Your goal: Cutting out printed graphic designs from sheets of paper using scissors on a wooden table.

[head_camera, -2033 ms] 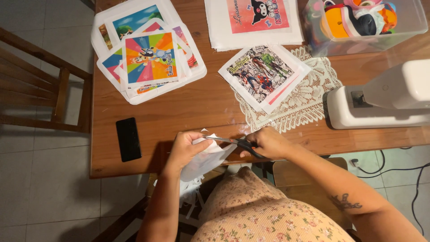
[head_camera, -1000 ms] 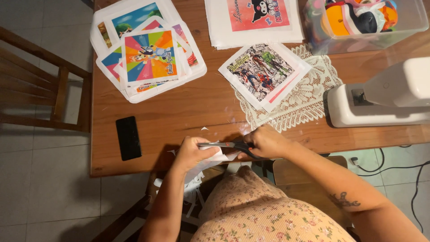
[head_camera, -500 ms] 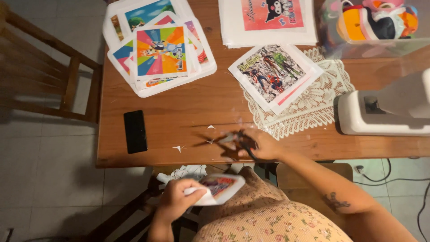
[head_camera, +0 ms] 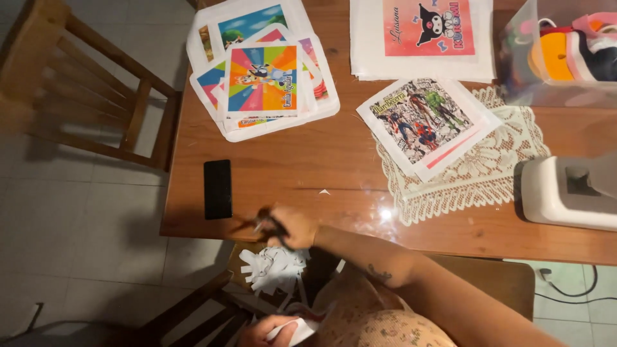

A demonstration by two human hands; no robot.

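Observation:
My right hand [head_camera: 292, 226] grips a pair of scissors [head_camera: 257, 223] over the near left edge of the wooden table [head_camera: 308, 160], close to a black phone [head_camera: 218, 188]. The scissors are blurred by motion. My left hand [head_camera: 270, 331] is low in my lap at the bottom of the view, closed on a white piece of printed fabric [head_camera: 292, 331]. White cut-off strips [head_camera: 273, 266] lie in a heap just below the table edge, between the two hands.
Stacks of colourful printed fabric squares [head_camera: 260, 74] [head_camera: 424, 35] [head_camera: 424, 122] lie on the table, one on a lace doily [head_camera: 475, 173]. A white sewing machine [head_camera: 569, 189] stands at the right, a clear plastic box [head_camera: 559, 51] at the far right, wooden chairs [head_camera: 83, 96] at the left.
My left hand dropped from the table edge into my lap with the fabric piece. My right hand carried the scissors leftward along the table edge toward the phone.

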